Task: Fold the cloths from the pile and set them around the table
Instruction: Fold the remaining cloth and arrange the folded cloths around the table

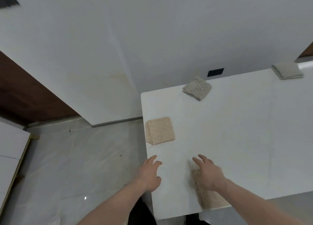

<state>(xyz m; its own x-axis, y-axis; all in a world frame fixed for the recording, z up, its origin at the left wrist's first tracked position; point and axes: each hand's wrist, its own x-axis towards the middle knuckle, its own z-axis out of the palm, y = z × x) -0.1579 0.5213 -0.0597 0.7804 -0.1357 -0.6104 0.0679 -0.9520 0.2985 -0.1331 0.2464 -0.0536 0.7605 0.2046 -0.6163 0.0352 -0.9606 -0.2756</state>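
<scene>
No brand, label or writing can be read anywhere in your view. The surface (237, 131) is a smooth white slab with rounded corners and faint veining, and four cloths lie on it. A beige folded cloth (160, 131), square, with a waffle-like knobbly weave, sits flat against the left edge. A grey folded cloth (197, 88) of the same bumpy weave lies turned at an angle near the far left corner, and a second grey folded cloth (287, 70), its layered edges showing, rests on the far edge toward the right. A beige cloth (205, 192), blurred but textured, lies near the near edge under your right hand (209, 172); that hand rests on it with fingers spread and straight, its grip neither pinching nor curling round it. Your left hand (149, 174) is over the left edge near the near corner, fingers relaxed and slightly apart, its grip holding nothing; whether it touches the surface you cannot tell. Past the surface, the floor (76, 157) is pale glossy marbled tile.
</scene>
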